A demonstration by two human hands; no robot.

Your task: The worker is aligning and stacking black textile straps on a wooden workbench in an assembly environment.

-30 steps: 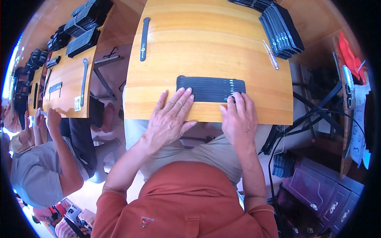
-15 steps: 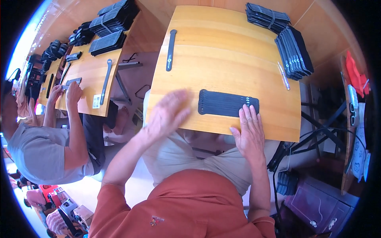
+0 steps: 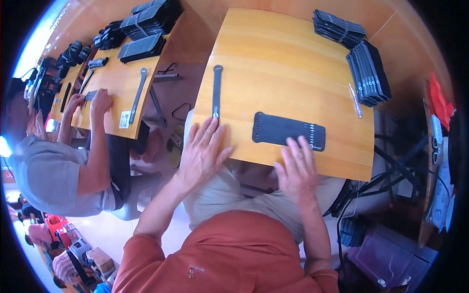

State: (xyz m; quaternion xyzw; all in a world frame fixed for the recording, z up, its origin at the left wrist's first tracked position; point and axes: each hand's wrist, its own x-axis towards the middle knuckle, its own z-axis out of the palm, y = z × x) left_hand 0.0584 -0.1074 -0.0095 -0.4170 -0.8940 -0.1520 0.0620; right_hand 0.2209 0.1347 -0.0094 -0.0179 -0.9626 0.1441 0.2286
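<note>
My left hand [image 3: 204, 147] lies flat at the table's left side, fingers stretched out. Its fingertips rest on the near end of a single dark strap [image 3: 217, 90], which has a rounded, holed far end and a small pale mark near my fingers. A row of overlapping dark straps [image 3: 281, 129] is laid out near the front edge, their pale marks lined up toward the right. At the near side of that row is my right hand [image 3: 299, 168], fingers apart and holding nothing. Whether its fingertips touch the straps I cannot tell.
A pen [image 3: 355, 101] lies at the right, beside a stack of straps [image 3: 369, 73]. Behind it sits a banded bundle [image 3: 338, 28]. On the left, a co-worker's hands [image 3: 100, 103] handle a dark piece at another table [image 3: 117, 90] carrying more strap stacks.
My left hand has moved forward onto the single strap, which has slid toward me. My right hand has drawn back left from the row's right end, uncovering more marks.
</note>
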